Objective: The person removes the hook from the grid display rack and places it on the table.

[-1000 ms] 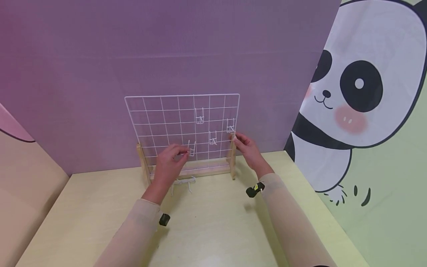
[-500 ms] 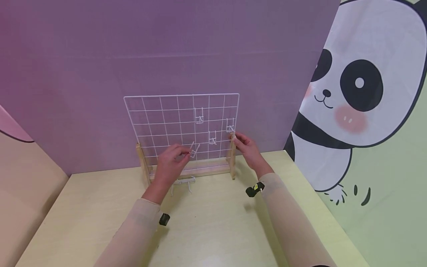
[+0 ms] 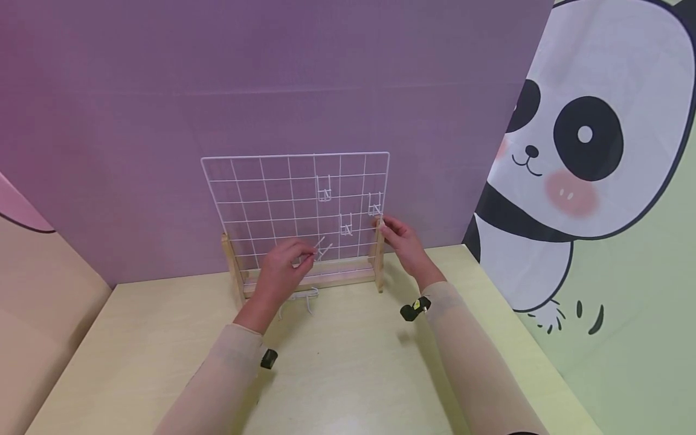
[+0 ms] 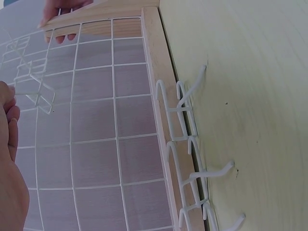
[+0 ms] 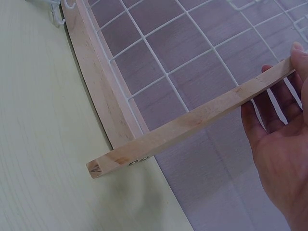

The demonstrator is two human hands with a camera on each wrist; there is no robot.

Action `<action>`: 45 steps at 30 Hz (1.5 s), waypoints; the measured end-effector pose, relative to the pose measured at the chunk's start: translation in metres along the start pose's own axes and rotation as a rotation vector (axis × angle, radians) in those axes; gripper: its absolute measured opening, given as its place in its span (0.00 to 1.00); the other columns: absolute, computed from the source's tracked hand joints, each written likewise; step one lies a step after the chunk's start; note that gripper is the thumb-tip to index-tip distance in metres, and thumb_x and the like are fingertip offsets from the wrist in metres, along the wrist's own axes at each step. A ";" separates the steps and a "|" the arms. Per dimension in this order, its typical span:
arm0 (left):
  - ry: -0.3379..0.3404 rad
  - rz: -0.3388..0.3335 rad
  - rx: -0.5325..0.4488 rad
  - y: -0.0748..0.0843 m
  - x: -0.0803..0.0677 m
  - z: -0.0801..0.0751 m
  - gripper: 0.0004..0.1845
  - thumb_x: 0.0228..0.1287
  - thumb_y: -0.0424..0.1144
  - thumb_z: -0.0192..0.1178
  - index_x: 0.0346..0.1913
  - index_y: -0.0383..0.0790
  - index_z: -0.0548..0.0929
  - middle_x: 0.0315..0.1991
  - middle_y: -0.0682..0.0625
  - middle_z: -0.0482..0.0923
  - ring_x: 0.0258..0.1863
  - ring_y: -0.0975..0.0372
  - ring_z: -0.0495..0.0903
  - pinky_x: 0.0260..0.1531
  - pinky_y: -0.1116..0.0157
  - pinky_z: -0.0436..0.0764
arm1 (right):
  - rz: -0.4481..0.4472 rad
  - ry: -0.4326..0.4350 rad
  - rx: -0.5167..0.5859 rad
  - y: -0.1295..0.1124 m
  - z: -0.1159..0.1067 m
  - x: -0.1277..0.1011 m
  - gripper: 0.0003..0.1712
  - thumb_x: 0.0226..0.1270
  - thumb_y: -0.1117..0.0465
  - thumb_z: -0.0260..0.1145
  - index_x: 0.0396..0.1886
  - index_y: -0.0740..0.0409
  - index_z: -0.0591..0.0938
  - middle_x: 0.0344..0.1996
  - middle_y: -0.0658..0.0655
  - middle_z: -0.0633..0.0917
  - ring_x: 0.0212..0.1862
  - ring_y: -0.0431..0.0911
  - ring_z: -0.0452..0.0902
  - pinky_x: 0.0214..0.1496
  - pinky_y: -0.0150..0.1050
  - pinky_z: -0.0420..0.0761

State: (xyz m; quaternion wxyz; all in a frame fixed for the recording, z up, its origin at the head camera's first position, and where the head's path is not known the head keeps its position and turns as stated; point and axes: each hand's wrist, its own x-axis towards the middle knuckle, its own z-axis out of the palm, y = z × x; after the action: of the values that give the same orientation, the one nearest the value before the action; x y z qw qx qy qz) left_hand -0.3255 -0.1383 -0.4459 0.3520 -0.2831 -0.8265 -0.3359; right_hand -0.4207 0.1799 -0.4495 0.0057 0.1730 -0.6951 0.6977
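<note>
on the pale table point(image 3: 348, 374), just in front of the stand's wooden base rail point(image 3: 315, 281), a small heap of spare white hooks point(image 3: 301, 298) lies loose; the left wrist view shows them lying against the rail, prongs up. just above them the left hand point(image 3: 283, 269) pinches 1 white wire hook point(image 3: 321, 249) by its end, fingers closed on it, holding it tilted at the lower middle of the white wire grid point(image 3: 261, 199). whether its clips are caught on a wire cannot be told from here. the 2 hands are well apart: the right hand point(image 3: 402, 241) is at the right wooden post point(image 3: 379, 257), fingers curled around its upper end, steadying the stand. higher on the grid 3 more hooks hang square on the wires.

risks, as i judge them: the hook is askew, so pulling or pushing at that angle could jam its clips on a wire or make it spring free and drop among the spares. a hard tug might rock the light stand if the right hand's hold loosens, or knock the nearest hung hook point(image 3: 346, 225). the purple backdrop point(image 3: 272, 72) stands close behind, leaving little room behind the grid.
</note>
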 end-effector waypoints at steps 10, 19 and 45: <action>-0.011 0.029 -0.006 0.000 0.000 0.005 0.07 0.66 0.25 0.77 0.45 0.36 0.93 0.42 0.48 0.89 0.42 0.54 0.89 0.46 0.55 0.92 | 0.008 0.004 -0.001 0.000 0.000 0.001 0.24 0.90 0.59 0.61 0.77 0.63 0.78 0.71 0.64 0.83 0.77 0.53 0.74 0.83 0.52 0.68; -0.027 0.034 0.014 -0.002 -0.002 0.011 0.07 0.66 0.26 0.78 0.44 0.36 0.93 0.41 0.48 0.89 0.42 0.54 0.88 0.46 0.55 0.92 | 0.012 0.013 0.000 -0.001 0.001 0.002 0.24 0.89 0.60 0.62 0.77 0.63 0.78 0.71 0.65 0.83 0.78 0.54 0.73 0.83 0.52 0.68; -0.152 0.016 0.066 -0.008 -0.014 0.026 0.07 0.69 0.28 0.77 0.47 0.38 0.93 0.43 0.50 0.89 0.45 0.55 0.89 0.50 0.55 0.91 | 0.000 -0.003 -0.032 0.002 -0.001 0.002 0.24 0.90 0.58 0.61 0.77 0.62 0.78 0.71 0.66 0.82 0.77 0.54 0.74 0.83 0.52 0.69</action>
State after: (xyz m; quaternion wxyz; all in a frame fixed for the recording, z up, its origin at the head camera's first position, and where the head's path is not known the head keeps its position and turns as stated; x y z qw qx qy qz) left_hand -0.3335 -0.1269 -0.4730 0.2999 -0.3026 -0.8593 -0.2830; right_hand -0.4227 0.1801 -0.4508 0.0074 0.1737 -0.7063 0.6863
